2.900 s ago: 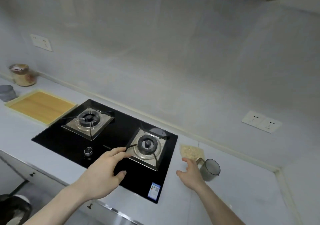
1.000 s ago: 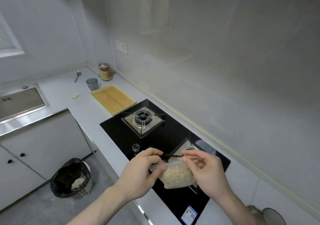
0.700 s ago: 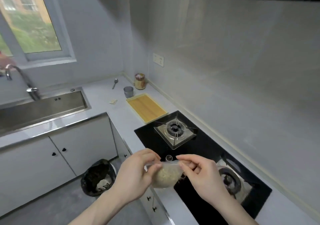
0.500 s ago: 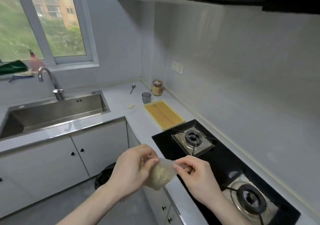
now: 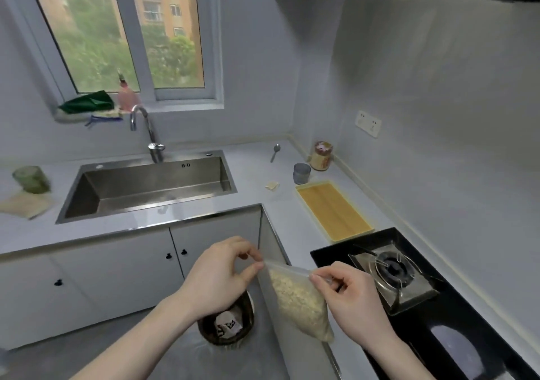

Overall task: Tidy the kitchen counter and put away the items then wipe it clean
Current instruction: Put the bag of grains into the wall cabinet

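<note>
Since 0.5 s ago the view has swung left, so the whole sink [image 5: 146, 186] shows now, and the bag of grains [image 5: 298, 300] hangs lower. Left hand [image 5: 222, 277] and right hand [image 5: 350, 300] each pinch 1 top corner, so the bag's mouth runs left-right between them while its long axis drops down-right. It's held in mid-air over the counter edge [image 5: 274, 233], bin [image 5: 228, 324] just below-left, nearer the left hand.

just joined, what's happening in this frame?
A person holds a clear bag of grain by its top edge, left hand pinching one corner and right hand the other. It hangs at the counter corner, near a bin on the floor. A tray, cup, jar and spoon remain on the counter.
</note>
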Available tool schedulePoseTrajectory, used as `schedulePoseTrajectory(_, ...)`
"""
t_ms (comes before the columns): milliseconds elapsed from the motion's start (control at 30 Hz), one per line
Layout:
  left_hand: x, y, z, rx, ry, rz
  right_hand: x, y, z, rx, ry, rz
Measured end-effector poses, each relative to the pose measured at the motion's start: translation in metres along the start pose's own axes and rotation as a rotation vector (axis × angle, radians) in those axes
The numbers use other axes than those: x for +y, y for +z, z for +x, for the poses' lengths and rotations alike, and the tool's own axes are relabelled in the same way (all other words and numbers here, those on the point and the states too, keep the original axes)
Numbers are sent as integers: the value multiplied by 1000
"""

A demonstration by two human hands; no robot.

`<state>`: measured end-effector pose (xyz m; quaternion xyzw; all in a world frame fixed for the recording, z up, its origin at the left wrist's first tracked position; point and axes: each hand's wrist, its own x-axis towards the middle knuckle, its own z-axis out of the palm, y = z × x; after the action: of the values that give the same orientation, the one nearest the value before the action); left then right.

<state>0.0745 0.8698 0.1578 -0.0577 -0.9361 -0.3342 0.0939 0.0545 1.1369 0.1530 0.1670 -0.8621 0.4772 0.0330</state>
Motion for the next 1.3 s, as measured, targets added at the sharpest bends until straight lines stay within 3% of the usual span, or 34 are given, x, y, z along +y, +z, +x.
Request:
schedulePoseTrajectory(567, -154, -75, 125, 4, -288, 70, 16, 119, 258, -141, 82, 104)
schedulePoseTrajectory(933, -250, -106, 252, -127, -147, 53, 16, 166, 350, 79, 273, 23)
schedulePoseTrajectory(1067, -264, -105, 298, -213, -66, 68, 19, 157, 375, 178, 364, 56)
schedulePoseTrajectory(1300, -273, -100, 378, -226, 6, 99, 34, 129, 447, 277, 417, 1)
